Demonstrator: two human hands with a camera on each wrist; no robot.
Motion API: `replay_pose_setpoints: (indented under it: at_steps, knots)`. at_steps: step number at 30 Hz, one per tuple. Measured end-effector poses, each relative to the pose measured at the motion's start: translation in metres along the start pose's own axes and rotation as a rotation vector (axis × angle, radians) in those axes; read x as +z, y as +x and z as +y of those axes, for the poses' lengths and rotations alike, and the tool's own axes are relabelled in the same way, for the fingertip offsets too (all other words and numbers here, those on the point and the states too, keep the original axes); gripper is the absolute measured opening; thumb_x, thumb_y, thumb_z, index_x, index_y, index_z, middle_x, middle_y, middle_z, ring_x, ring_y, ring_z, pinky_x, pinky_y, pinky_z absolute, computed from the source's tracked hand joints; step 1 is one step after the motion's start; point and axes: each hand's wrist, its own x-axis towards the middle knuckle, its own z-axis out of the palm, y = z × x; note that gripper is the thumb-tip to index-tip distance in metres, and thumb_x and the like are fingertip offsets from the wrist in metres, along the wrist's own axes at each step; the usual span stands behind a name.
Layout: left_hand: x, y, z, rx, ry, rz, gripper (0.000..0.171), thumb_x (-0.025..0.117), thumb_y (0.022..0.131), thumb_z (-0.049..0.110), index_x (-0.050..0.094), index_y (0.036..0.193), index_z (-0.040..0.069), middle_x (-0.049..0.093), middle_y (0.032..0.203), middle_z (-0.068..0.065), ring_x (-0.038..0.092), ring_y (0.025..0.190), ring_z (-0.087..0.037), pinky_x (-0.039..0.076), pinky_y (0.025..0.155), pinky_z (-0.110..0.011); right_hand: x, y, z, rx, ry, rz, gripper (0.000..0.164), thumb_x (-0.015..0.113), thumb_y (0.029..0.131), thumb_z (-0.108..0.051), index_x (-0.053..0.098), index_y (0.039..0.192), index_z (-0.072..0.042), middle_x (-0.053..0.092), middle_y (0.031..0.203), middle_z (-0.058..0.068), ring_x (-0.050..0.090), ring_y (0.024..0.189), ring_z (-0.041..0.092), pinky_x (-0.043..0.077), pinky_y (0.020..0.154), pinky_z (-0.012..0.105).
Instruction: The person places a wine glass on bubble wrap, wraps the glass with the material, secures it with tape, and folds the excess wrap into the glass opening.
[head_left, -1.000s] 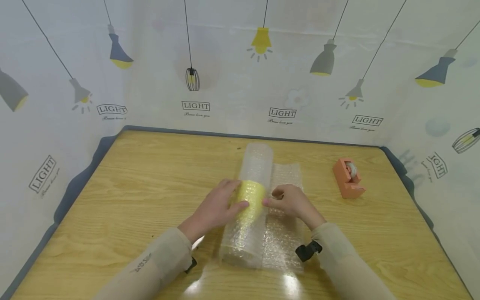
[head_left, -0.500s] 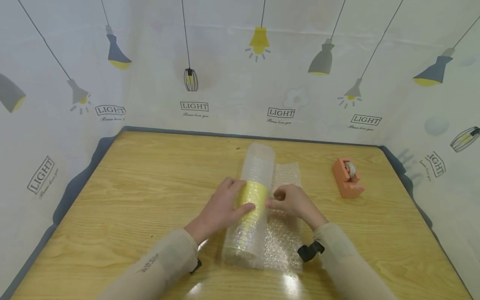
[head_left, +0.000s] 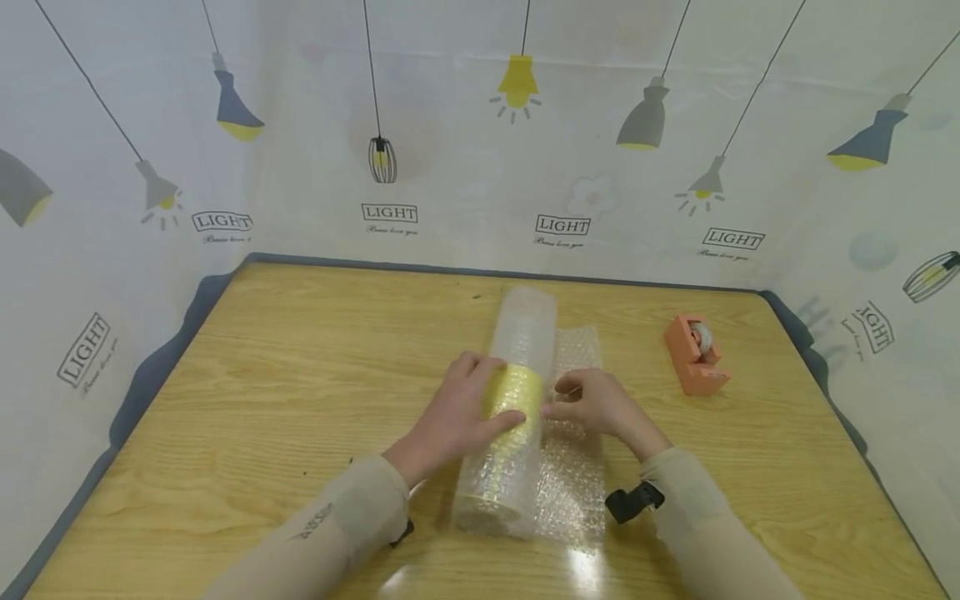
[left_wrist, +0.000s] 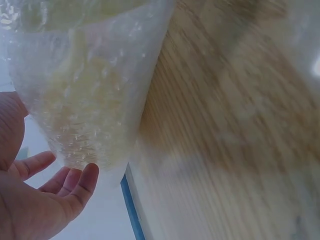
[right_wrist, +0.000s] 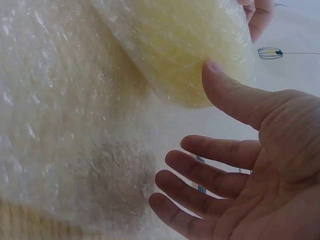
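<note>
A sheet of bubble wrap (head_left: 572, 487) lies on the table, its left part rolled around a yellow cylinder-shaped thing (head_left: 517, 387). The wrap blurs that thing, so its kind is unclear. My left hand (head_left: 459, 412) holds the roll from the left, thumb on top and fingers curved over its far side. To the right, the thumb of my right hand (head_left: 600, 408) touches the roll. In the right wrist view the other fingers (right_wrist: 205, 172) of that hand are spread and relaxed beside the wrap. The left wrist view shows left fingertips (left_wrist: 90, 172) against the wrapped end.
An orange tape dispenser (head_left: 696, 357) with a roll of tape stands at the back right. The wooden table (head_left: 300, 358) ends at a backdrop (head_left: 465, 125) printed with lamps. A flat strip of bubble wrap extends right of the roll, under my right hand.
The roll has moved a little to the right, over the flat bubble wrap, and less of the flat part shows. Both hands have shifted right with it. The tape dispenser has stayed put.
</note>
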Motion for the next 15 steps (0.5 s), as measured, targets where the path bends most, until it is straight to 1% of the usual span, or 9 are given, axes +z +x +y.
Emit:
replay_pose_setpoints:
  at_steps: [6, 10, 12, 15]
  knots:
    - [0.006, 0.002, 0.002, -0.021, 0.016, -0.009, 0.079, 0.081, 0.088, 0.045, 0.048, 0.150, 0.009, 0.049, 0.139, -0.010, 0.051, 0.124, -0.025, 0.052, 0.105, -0.042, -0.006, -0.004, 0.005, -0.038, 0.104, -0.033, 0.051, 0.081, 0.090, -0.028, 0.067, 0.125, 0.007, 0.069, 0.124, 0.025, 0.068, 0.110, 0.040, 0.061, 0.089, 0.048]
    - [0.008, 0.003, 0.004, -0.012, 0.017, -0.006, 0.079, 0.082, 0.087, 0.046, 0.049, 0.149, 0.010, 0.048, 0.138, -0.009, 0.051, 0.123, -0.024, 0.052, 0.104, -0.041, -0.011, -0.008, 0.006, -0.055, 0.169, -0.045, 0.049, 0.077, 0.093, -0.026, 0.066, 0.128, 0.007, 0.069, 0.123, 0.024, 0.067, 0.112, 0.040, 0.060, 0.090, 0.048]
    - [0.009, 0.004, 0.005, -0.009, 0.016, -0.003, 0.078, 0.082, 0.087, 0.045, 0.049, 0.149, 0.010, 0.048, 0.138, -0.009, 0.050, 0.124, -0.024, 0.052, 0.104, -0.041, -0.014, -0.009, 0.003, -0.050, 0.172, -0.046, 0.049, 0.073, 0.096, -0.029, 0.065, 0.129, 0.006, 0.069, 0.124, 0.023, 0.066, 0.113, 0.040, 0.060, 0.090, 0.049]
    - [0.010, 0.006, 0.007, -0.002, 0.017, 0.000, 0.078, 0.083, 0.086, 0.046, 0.050, 0.148, 0.011, 0.048, 0.138, -0.008, 0.050, 0.125, -0.024, 0.053, 0.103, -0.041, -0.015, -0.009, -0.002, -0.022, 0.142, -0.037, 0.055, 0.069, 0.098, -0.039, 0.065, 0.130, 0.005, 0.068, 0.126, 0.022, 0.065, 0.114, 0.037, 0.059, 0.091, 0.049]
